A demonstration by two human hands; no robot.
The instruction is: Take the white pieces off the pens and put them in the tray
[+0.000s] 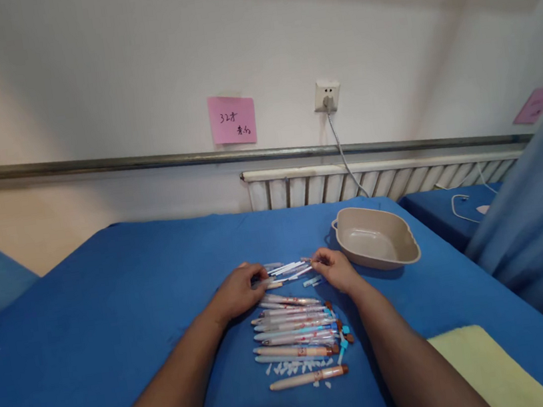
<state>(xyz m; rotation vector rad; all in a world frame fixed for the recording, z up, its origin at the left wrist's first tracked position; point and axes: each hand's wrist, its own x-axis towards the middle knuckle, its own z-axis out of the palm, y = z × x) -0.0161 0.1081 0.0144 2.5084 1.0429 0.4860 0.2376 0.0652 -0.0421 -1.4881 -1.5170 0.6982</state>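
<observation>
My left hand (241, 292) curls at the left end of a loose pile of pen parts, its fingers closed; what they hold is hidden. Across the pile, my right hand (335, 270) pinches the end of a thin pen part. White pen refills (288, 268) and clear tubes lie between both hands. Nearer to me several click pens (294, 328) with printed barrels rest in a stacked row. Small white tips (294, 366) are scattered below them, with a single beige pen (307, 379) nearest me. Brown and blue caps (345, 336) sit at the row's right end.
A beige plastic basin (374, 236) stands right of my right hand. A yellow cloth (487, 368) lies at the lower right on the blue bed sheet (129, 304). Behind are a white radiator (300, 189), a metal rail and a plugged-in socket (327, 96). A blue curtain (534, 240) hangs at right.
</observation>
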